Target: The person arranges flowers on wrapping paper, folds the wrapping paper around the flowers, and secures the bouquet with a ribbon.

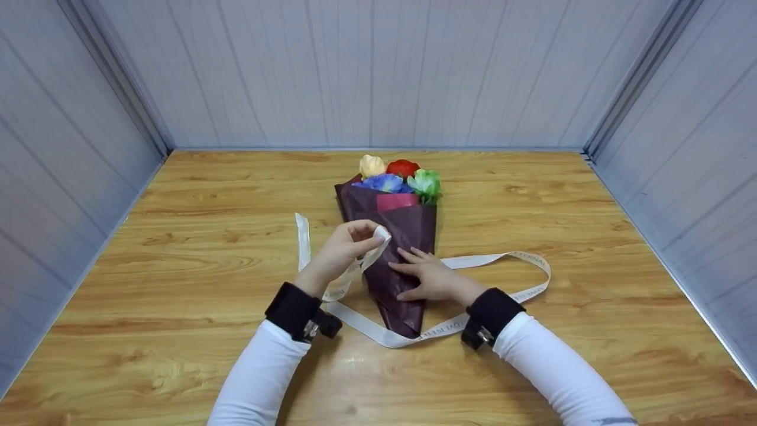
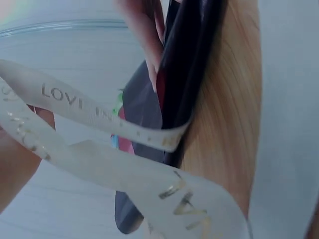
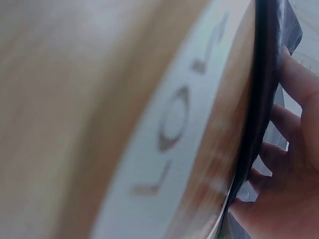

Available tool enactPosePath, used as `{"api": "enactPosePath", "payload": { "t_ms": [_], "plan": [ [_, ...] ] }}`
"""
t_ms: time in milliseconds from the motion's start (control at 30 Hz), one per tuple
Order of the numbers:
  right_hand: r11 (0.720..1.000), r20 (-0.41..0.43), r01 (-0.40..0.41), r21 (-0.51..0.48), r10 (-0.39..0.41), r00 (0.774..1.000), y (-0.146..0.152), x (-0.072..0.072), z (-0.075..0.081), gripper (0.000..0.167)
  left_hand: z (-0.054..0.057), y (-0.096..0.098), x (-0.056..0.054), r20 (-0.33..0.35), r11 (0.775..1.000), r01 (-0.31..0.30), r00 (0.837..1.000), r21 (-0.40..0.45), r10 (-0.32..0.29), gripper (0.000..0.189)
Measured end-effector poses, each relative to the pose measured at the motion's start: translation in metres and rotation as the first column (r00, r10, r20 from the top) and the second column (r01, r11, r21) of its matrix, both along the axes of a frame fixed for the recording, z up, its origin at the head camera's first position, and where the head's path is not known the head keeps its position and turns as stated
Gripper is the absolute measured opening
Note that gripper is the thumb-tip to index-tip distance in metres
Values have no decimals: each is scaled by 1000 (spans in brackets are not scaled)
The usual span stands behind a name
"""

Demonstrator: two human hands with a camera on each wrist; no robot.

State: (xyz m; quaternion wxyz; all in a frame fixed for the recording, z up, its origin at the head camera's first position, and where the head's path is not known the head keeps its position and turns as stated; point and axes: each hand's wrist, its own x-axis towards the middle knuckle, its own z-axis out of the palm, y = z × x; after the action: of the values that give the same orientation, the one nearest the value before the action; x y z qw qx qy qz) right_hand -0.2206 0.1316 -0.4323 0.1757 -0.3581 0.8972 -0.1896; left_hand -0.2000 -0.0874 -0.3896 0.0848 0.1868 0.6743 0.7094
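Observation:
A bouquet of cream, red, blue and green flowers point(image 1: 384, 183) lies on the table, wrapped in dark purple paper point(image 1: 404, 319). Over the left side of the wrap, my left hand point(image 1: 339, 251) pinches a white printed ribbon point(image 1: 381, 239) between thumb and fingers. Gold lettering shows along the ribbon point(image 2: 89, 102) in the left wrist view. My right hand point(image 1: 434, 278) lies with spread fingers on the right side of the wrap, pressing on it. In the right wrist view its fingers point(image 3: 294, 122) rest along the paper's edge.
The ribbon's long part passes by the bouquet's pointed bottom and loops out on the right point(image 1: 544, 269). A loose ribbon end point(image 1: 303, 231) lies left of the left hand. Pale panel walls point(image 1: 366, 77) enclose the wooden table point(image 1: 177, 266) at the back and sides.

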Motion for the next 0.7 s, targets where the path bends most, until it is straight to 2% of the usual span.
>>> {"api": "enactPosePath", "payload": {
  "t_ms": [300,700],
  "plan": [
    [1000,8,4,9,-4,1000,1,0,0,69,-4,21,-10,44,995,-45,998,91,41,11],
    [1000,-14,-8,-3,8,1000,2,0,-1,67,-22,46,-19,43,990,-55,998,132,49,24]
  ]
}}
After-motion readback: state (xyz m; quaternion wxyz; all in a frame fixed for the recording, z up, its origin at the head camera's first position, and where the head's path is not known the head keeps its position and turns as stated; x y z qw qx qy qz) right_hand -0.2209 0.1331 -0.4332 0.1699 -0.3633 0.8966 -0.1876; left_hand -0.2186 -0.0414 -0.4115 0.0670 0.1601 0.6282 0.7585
